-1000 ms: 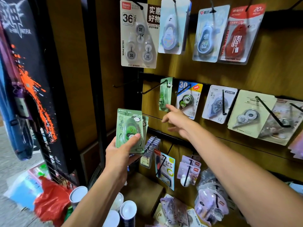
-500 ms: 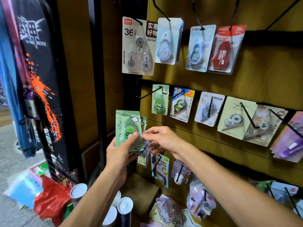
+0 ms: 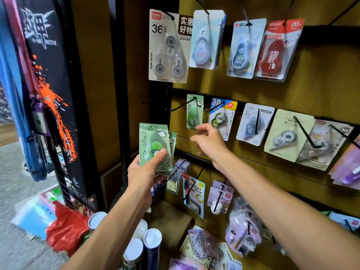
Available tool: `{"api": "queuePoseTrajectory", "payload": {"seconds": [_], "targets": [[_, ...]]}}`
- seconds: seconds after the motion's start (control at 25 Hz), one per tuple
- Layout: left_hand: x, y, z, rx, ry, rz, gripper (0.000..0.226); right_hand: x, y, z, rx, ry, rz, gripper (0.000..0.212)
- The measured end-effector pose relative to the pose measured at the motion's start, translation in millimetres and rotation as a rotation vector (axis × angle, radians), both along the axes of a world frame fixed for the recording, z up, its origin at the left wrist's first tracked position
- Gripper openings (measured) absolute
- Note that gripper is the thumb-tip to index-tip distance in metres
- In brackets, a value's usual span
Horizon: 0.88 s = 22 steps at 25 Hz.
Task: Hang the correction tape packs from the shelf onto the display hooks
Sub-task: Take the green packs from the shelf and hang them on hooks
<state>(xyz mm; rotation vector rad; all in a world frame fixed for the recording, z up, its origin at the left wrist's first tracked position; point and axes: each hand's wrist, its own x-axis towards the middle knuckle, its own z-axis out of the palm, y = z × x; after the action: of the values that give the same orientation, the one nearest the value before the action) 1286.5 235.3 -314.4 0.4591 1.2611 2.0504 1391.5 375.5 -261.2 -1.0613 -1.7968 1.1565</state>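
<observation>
Shop corner with a wooden wall

A brown wood panel wall (image 3: 321, 90) meets a black metal post (image 3: 115, 94); grey pavement (image 3: 11, 172) lies left, seemingly in daylight, beside a red bag (image 3: 66, 228).

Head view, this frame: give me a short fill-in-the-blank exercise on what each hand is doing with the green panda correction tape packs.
1. The stack of green panda packs is gripped by the ___ hand.
2. The right hand holds ___.
3. One green panda pack already hangs on a hook, directly left of the pack printed with the number ___.
4. The red MOSY pack hangs in the ___ row.

Missing words: left; nothing; 30; top
</observation>
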Motion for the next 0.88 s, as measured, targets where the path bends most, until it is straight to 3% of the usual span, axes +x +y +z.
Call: {"api": "queuePoseTrajectory", "payload": {"seconds": [0.24, 0.4, 0.56, 0.88], "targets": [[-19.2, 34.2, -5.2, -0.031, 0.039, -0.010, 0.033, -22.9, 73.8, 22.2, 0.193, -0.073, -0.063, 0.052], [-31.0, 49.9, -12.8, -0.029, 0.061, -0.001, 0.036, -39.9, 100.8, 29.7, 0.121, -0.005, 0.022, 0.069], [-30.7, 54.8, -23.7, -0.042, 0.066, 0.002, 0.033, -34.1, 105.8, 17.4, 0.089, 0.103, -0.004, 0.066], [-22.0, 51.8, -24.7, -0.066, 0.091, -0.019, 0.031, -37.6, 109.7, 30.3, -0.042, 0.087, 0.044, 0.066]]}}
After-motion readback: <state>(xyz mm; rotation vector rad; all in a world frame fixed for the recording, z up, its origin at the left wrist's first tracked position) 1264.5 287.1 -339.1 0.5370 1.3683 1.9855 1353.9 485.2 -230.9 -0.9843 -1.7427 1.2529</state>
